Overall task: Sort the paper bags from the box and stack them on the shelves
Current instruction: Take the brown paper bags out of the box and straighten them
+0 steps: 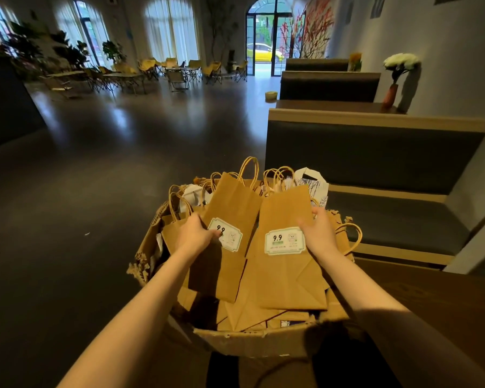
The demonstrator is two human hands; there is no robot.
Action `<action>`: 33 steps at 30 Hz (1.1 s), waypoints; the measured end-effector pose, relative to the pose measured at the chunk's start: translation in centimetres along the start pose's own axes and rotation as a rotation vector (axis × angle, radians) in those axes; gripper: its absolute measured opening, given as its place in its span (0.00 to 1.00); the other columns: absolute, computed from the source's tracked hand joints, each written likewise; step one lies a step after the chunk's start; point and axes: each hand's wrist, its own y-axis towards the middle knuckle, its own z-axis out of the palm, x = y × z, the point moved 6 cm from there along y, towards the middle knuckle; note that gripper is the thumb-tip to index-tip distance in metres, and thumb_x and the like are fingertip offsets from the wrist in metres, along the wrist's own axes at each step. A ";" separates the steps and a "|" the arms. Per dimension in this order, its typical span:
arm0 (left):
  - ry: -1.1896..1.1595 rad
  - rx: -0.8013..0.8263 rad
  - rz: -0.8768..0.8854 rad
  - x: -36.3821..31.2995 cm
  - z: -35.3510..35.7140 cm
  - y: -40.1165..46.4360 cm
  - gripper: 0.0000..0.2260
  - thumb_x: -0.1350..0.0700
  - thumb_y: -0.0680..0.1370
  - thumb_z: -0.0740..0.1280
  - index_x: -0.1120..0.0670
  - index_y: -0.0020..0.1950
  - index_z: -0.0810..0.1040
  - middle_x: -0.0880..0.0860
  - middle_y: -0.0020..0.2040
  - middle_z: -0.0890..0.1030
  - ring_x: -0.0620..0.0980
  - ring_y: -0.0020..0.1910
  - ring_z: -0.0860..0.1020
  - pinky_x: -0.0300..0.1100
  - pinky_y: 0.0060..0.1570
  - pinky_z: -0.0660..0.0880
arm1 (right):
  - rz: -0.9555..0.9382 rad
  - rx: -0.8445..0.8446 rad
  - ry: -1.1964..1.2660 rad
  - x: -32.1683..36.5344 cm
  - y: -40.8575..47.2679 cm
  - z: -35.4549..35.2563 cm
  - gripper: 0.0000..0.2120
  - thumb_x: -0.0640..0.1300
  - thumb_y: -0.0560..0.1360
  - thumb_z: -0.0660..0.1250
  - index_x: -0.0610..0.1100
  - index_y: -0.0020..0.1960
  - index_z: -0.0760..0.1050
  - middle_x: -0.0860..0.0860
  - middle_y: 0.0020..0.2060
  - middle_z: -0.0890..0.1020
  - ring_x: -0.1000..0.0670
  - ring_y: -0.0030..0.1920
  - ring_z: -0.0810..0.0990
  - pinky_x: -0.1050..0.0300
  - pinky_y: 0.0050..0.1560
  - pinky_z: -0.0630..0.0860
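Note:
A torn cardboard box (252, 343) sits in front of me, filled with several brown paper bags with twisted handles. My left hand (195, 233) grips the left edge of a narrow brown bag (230, 208) with a "9.9" sticker, thumb on the label. My right hand (318, 231) grips the right edge of a wider brown bag (284, 273) bearing the same sticker. Both bags lie tilted over the pile. A white patterned bag (314, 184) stands at the box's far right. No shelves are in view.
A dark booth bench (389, 219) with a high back stands to the right, and a brown table corner (431, 289) lies beside the box. A flower vase (395, 88) stands on a far table. Dark open floor spreads left; yellow chairs (179, 68) stand far back.

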 end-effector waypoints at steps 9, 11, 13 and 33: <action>-0.542 -0.034 0.107 -6.7 -2.6 -4.3 0.11 0.62 0.80 0.59 0.58 0.63 0.70 0.54 0.55 0.78 0.52 0.55 0.78 0.43 0.50 0.75 | -0.158 -0.172 0.452 5.6 -1.3 -4.9 0.18 0.41 0.79 0.61 0.43 0.68 0.65 0.46 0.60 0.76 0.49 0.57 0.78 0.63 0.47 0.77; -0.632 0.050 0.077 -8.1 -2.1 -5.2 0.10 0.62 0.81 0.59 0.59 0.61 0.71 0.54 0.53 0.79 0.52 0.52 0.78 0.44 0.49 0.74 | -0.163 -0.133 0.496 6.4 -1.7 -4.4 0.17 0.41 0.79 0.61 0.43 0.68 0.65 0.46 0.60 0.76 0.49 0.57 0.78 0.62 0.47 0.78; -0.677 0.111 0.088 -9.2 -1.7 -6.0 0.08 0.61 0.81 0.59 0.59 0.58 0.74 0.54 0.49 0.81 0.51 0.47 0.79 0.43 0.46 0.75 | -0.194 -0.116 0.487 7.0 -2.1 -3.6 0.15 0.40 0.79 0.62 0.44 0.65 0.66 0.47 0.59 0.75 0.53 0.54 0.78 0.68 0.41 0.77; -0.653 -0.042 0.152 -3.9 -1.8 -5.8 0.11 0.65 0.78 0.62 0.56 0.59 0.73 0.53 0.53 0.79 0.50 0.50 0.79 0.37 0.46 0.76 | -0.220 0.216 -0.645 -0.1 0.5 -2.6 0.13 0.45 0.78 0.61 0.41 0.59 0.76 0.50 0.46 0.75 0.51 0.46 0.74 0.59 0.42 0.71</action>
